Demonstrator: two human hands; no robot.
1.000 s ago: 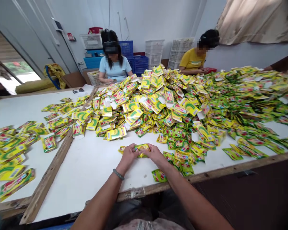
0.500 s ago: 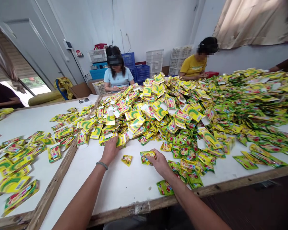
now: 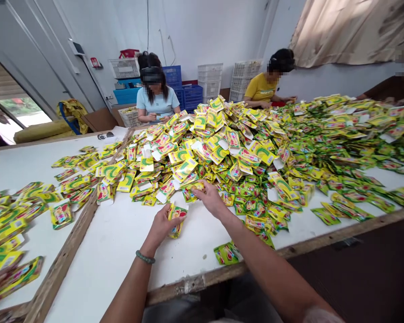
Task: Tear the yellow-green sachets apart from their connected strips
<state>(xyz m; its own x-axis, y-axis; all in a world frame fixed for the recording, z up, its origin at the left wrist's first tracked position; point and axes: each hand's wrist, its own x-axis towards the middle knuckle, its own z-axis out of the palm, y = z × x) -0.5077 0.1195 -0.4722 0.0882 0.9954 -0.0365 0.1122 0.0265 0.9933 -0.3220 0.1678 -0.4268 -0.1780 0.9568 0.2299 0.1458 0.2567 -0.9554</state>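
My left hand [image 3: 163, 223] is closed around a small yellow and green carton [image 3: 177, 220], held tilted just above the white table. A pale flap shows at the carton's upper end. Up and to the right, my right hand [image 3: 208, 197] pinches a small green and yellow sachet [image 3: 190, 193] between thumb and fingers; whether more than one is in the grip is hard to tell. Behind both hands rises a big heap of similar cartons [image 3: 185, 170]. Loose green sachets [image 3: 251, 202] spread to the right of my right hand, and a few more [image 3: 227, 253] lie by my right forearm.
A wooden strip [image 3: 77, 229] divides the table [image 3: 111, 251] on the left, with more cartons [image 3: 62, 214] beyond it. Another person's hand [image 3: 0, 278] touches cartons at lower left. Co-workers [image 3: 158, 101] sit across the heap. A wooden rim [image 3: 232, 271] runs along the near edge.
My left hand has come away from the heap towards me with a carton in it. My right hand has lifted its sachet up and away from me. The view has swung slightly right.
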